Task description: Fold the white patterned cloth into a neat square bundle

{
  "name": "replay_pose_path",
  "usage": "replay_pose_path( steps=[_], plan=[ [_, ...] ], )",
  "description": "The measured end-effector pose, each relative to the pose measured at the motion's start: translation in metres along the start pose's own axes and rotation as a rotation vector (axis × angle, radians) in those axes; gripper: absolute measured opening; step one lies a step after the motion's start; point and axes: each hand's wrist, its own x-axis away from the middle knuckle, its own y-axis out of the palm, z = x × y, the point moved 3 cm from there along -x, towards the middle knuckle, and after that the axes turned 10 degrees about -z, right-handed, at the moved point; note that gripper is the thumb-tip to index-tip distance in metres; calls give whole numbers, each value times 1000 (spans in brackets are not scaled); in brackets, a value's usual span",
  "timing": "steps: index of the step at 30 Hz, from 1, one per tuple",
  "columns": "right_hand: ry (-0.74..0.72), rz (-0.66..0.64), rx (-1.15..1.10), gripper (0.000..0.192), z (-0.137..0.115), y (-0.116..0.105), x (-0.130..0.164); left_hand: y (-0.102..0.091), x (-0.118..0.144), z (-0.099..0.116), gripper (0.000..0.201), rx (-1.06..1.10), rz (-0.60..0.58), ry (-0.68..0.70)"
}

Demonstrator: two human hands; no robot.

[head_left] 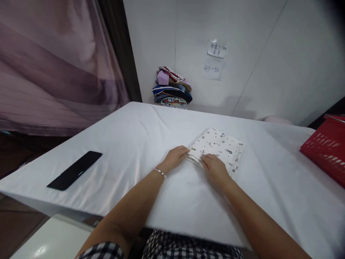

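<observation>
A folded white cloth (215,142) with a small scattered print lies on the white-covered table, its layers stacked at the near edge. At its left corner, my left hand (176,157) is closed on the edge, a silver bracelet round the wrist. My right hand (216,167) is closed at the middle of the near edge, its fingers curled on the top layer and its thumb partly hidden. Both hands touch the cloth, a short gap apart.
A black flat object (75,171) lies at the table's left. Behind the far edge rises a stack of folded fabrics (172,88). A red basket (327,147) stands at the right. Paper notes (212,69) hang on the wall, and a pink curtain (54,64) hangs at left.
</observation>
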Motion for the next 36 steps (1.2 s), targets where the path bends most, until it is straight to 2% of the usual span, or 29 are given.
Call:
replay_pose_path(
  steps=[9,17,22,27,36],
  plan=[
    [-36,70,30,24,-5,6,4,-5,0,4,25,-193,-3,-80],
    [-63,46,-16,25,-4,7,7,-7,-1,7,18,-229,-16,-138],
    [-79,31,-10,25,-4,7,8,-9,4,7,20,-115,-23,-94],
    [-55,36,4,26,-5,7,8,-7,7,7,47,48,-36,-50],
    [-57,84,-11,27,-6,9,6,1,-1,-3,28,90,-8,11]
  ],
)
